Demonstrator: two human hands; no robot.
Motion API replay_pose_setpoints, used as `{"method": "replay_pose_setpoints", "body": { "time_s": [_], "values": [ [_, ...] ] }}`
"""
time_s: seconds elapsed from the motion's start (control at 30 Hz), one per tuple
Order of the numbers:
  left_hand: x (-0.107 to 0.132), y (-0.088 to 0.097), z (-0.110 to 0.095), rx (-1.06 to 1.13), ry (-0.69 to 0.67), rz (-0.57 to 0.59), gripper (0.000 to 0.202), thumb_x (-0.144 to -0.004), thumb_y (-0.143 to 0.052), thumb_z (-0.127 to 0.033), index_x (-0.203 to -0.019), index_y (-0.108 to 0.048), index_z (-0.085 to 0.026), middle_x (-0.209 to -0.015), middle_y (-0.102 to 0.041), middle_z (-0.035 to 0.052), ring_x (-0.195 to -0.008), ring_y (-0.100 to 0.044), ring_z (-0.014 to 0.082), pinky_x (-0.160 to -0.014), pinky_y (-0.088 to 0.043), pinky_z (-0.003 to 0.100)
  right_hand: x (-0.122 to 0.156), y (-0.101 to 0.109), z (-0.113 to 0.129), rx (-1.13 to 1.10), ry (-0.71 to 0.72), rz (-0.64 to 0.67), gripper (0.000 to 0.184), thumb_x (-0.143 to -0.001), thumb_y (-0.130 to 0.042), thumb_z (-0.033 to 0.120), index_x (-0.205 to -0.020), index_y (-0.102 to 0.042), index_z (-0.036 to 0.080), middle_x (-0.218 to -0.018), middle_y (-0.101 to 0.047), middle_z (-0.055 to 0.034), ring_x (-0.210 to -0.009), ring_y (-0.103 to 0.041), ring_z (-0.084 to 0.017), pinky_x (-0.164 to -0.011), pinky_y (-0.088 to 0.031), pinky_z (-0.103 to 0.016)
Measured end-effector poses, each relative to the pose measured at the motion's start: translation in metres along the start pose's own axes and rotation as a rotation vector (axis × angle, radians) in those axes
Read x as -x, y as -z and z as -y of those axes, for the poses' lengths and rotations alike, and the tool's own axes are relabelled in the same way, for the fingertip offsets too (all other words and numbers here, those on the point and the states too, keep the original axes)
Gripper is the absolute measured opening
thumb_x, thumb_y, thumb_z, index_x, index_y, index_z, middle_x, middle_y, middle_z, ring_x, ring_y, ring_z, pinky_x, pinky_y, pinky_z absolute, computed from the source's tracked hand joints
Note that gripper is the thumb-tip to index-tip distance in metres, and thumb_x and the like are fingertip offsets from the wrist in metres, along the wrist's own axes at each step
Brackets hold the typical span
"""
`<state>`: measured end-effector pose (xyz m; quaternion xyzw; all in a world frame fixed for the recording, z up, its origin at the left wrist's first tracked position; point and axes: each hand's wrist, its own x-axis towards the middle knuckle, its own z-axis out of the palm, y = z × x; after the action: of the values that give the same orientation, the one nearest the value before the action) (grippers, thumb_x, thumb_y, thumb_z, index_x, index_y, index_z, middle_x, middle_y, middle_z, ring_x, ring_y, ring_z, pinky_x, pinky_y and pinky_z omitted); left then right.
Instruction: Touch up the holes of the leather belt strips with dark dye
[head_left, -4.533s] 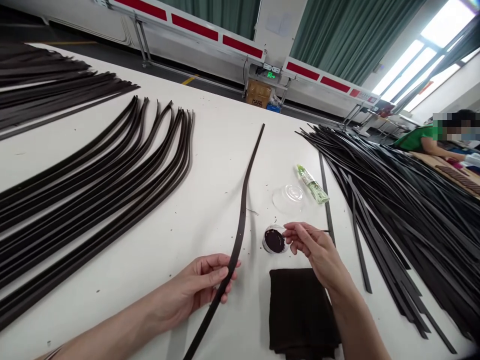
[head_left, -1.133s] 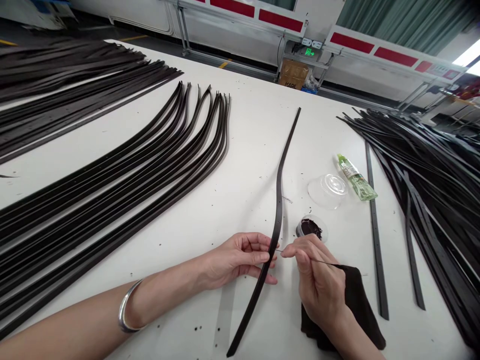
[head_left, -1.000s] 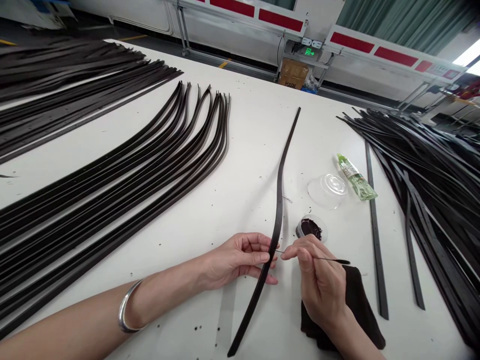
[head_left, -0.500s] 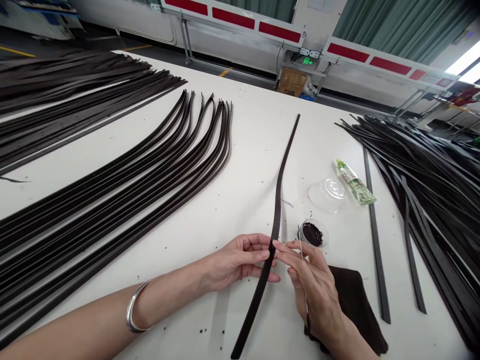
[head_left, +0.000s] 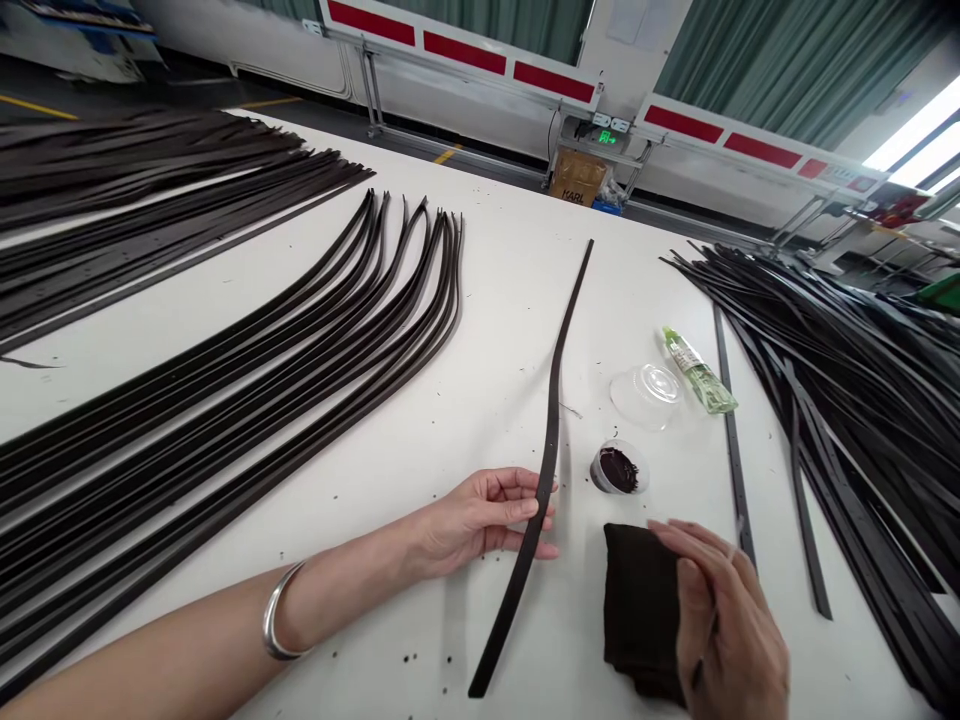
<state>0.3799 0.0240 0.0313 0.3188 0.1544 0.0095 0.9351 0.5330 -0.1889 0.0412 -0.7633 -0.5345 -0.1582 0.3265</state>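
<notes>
My left hand (head_left: 480, 518) pinches a long dark leather strap (head_left: 553, 440) that stands on edge and runs away across the white table (head_left: 480, 330). My right hand (head_left: 724, 620) rests on a folded dark cloth (head_left: 637, 600) near the table's front, with its fingers curled round a thin stick that I can barely make out. A small pot of dark paste (head_left: 619, 468) stands open just right of the strap. Behind it are a clear lid (head_left: 645, 393) and a green tube (head_left: 697, 372).
Several curved dark straps (head_left: 247, 370) lie side by side on the left, and more lie flat at the far left (head_left: 150, 200). A loose heap of black straps (head_left: 847, 370) covers the right side. A red-and-white bench frame (head_left: 525, 80) stands beyond the table.
My right hand has pulled back from the strap, to the right and towards me, and now rests on the dark cloth. The left hand still holds the strap in the same place.
</notes>
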Motion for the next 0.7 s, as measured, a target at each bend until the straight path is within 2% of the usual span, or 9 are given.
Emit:
{"method": "replay_pose_setpoints", "body": {
  "time_s": [0.07,0.13,0.17,0.23,0.33,0.43,0.5,0.6,0.7],
  "values": [
    [0.0,0.0,0.0,0.007,-0.013,0.008,0.017,-0.086,-0.069,-0.013,-0.102,-0.066,-0.014,-0.095,-0.064,0.0049,-0.089,-0.064,0.015,-0.094,-0.055,0.048,0.021,0.007,-0.016,0.191,0.002,0.044,0.029,-0.096,-0.047,0.027,-0.122,-0.059,0.019,-0.11,-0.07,-0.0089,-0.106,-0.063,-0.026,-0.085,-0.048,-0.038],
    [0.0,0.0,0.0,0.006,-0.021,0.012,0.018,-0.085,-0.069,-0.013,-0.103,-0.066,-0.014,-0.095,-0.065,0.005,-0.089,-0.064,0.015,-0.095,-0.054,0.049,0.038,0.009,-0.028,0.272,0.069,0.09,0.032,-0.097,-0.046,0.035,-0.12,-0.06,0.019,-0.108,-0.071,-0.0088,-0.102,-0.065,-0.027,-0.081,-0.047,-0.039],
    [0.0,0.0,0.0,0.003,-0.023,0.012,0.018,-0.085,-0.069,-0.013,-0.103,-0.066,-0.014,-0.095,-0.065,0.0051,-0.089,-0.064,0.0151,-0.095,-0.054,0.048,0.043,0.008,-0.029,0.282,0.083,0.079,0.031,-0.096,-0.048,0.037,-0.117,-0.062,0.019,-0.104,-0.072,-0.0083,-0.099,-0.066,-0.027,-0.08,-0.047,-0.039],
    [0.0,0.0,0.0,-0.003,-0.029,0.008,0.019,-0.085,-0.069,-0.013,-0.104,-0.067,-0.014,-0.095,-0.065,0.0051,-0.089,-0.064,0.0147,-0.094,-0.054,0.047,0.048,0.003,-0.022,0.243,0.006,-0.008,0.023,-0.092,-0.057,0.035,-0.108,-0.065,0.02,-0.096,-0.073,-0.0073,-0.093,-0.067,-0.026,-0.08,-0.048,-0.039],
    [0.0,-0.001,0.0,0.0,-0.044,0.001,0.022,-0.084,-0.071,-0.012,-0.105,-0.067,-0.014,-0.093,-0.066,0.0045,-0.086,-0.064,0.0137,-0.093,-0.055,0.044,0.045,-0.017,0.017,-0.057,-0.262,-0.09,0.02,-0.086,-0.066,0.029,-0.104,-0.067,0.02,-0.096,-0.073,-0.0074,-0.087,-0.069,-0.022,-0.08,-0.054,-0.035],
    [0.0,-0.001,-0.001,0.013,-0.069,0.006,0.022,-0.083,-0.071,-0.011,-0.105,-0.068,-0.015,-0.091,-0.067,0.0034,-0.086,-0.065,0.0133,-0.091,-0.055,0.041,0.042,-0.044,0.067,-0.558,-0.568,0.05,0.028,-0.087,-0.064,0.032,-0.111,-0.066,0.019,-0.106,-0.071,-0.0099,-0.093,-0.07,-0.022,-0.082,-0.059,-0.034],
    [0.0,0.001,-0.002,0.021,-0.088,0.015,0.022,-0.085,-0.069,-0.011,-0.106,-0.069,-0.015,-0.089,-0.067,0.0024,-0.086,-0.065,0.0131,-0.093,-0.054,0.039,0.039,-0.059,0.092,-0.779,-0.748,0.085,0.033,-0.084,-0.067,0.036,-0.111,-0.067,0.018,-0.104,-0.072,-0.0102,-0.091,-0.071,-0.022,-0.081,-0.061,-0.033],
    [0.0,0.003,-0.002,0.02,-0.1,0.015,0.024,-0.086,-0.068,-0.012,-0.109,-0.069,-0.017,-0.094,-0.07,0.0019,-0.09,-0.066,0.0129,-0.097,-0.051,0.036,0.032,-0.067,0.106,-0.903,-0.895,0.016,0.035,-0.077,-0.074,0.037,-0.106,-0.07,0.017,-0.094,-0.074,-0.0083,-0.085,-0.072,-0.021,-0.076,-0.062,-0.029],
    [0.0,0.003,0.0,-0.002,-0.084,0.025,0.027,-0.087,-0.068,-0.016,-0.113,-0.069,-0.016,-0.103,-0.072,0.0052,-0.093,-0.068,0.0159,-0.095,-0.05,0.033,0.02,-0.063,0.103,-0.931,-0.918,-0.069,0.035,-0.074,-0.076,0.037,-0.104,-0.072,0.018,-0.092,-0.074,-0.0073,-0.083,-0.071,-0.02,-0.075,-0.061,-0.028]
  ]
}}
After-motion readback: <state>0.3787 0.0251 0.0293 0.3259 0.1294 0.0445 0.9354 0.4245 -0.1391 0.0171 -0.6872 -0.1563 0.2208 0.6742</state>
